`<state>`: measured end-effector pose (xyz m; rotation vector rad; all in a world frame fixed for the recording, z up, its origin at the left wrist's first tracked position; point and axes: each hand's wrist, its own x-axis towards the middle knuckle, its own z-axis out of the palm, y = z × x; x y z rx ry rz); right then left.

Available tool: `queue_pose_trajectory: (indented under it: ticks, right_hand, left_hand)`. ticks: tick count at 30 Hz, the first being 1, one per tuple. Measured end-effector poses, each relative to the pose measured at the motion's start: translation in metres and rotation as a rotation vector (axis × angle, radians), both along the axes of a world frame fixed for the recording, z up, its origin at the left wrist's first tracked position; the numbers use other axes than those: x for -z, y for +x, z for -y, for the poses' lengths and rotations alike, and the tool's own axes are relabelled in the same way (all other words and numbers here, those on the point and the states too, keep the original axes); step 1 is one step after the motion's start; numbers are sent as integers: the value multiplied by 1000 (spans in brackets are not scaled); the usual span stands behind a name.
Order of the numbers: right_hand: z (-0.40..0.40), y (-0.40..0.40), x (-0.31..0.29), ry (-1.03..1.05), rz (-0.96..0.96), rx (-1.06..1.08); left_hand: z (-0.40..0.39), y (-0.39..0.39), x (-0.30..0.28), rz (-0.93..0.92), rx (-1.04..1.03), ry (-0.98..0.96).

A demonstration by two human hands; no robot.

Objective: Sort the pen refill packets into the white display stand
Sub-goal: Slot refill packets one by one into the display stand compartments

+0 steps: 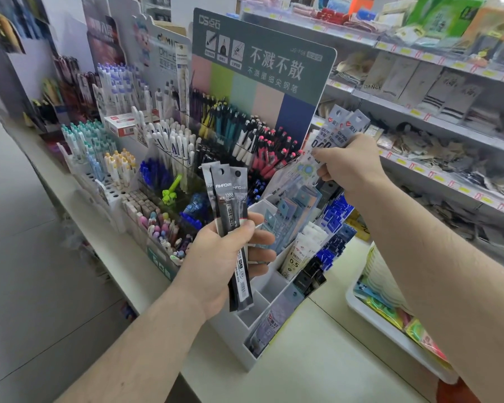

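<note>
Left hand (224,257) grips a fan of long black plastic refill packets (230,216), long axis upright. White compartmented display stand (262,289) sits just right of it, nearer than to right hand (349,167), which holds grey-white packets (336,132) above the stand.

Head view, downward, near shelf (146,274)

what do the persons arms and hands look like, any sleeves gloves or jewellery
Both forearms are bare as far as the picture shows: no sleeve reaches into view on either side. The left hand and the right hand wear no gloves, and no watch, bracelet or ring shows on the visible wrists and fingers. Fine hair shows on the forearms.
</note>
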<state>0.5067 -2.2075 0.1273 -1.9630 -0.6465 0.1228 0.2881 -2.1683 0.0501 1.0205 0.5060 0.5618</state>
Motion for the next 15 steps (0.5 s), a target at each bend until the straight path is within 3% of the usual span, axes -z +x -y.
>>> queue_pose_trajectory:
  ticks: [15]
  right_hand:
    - [8, -3, -11, -139, 131, -274]
  left_hand:
    - [-3, -5, 3, 3, 0, 6]
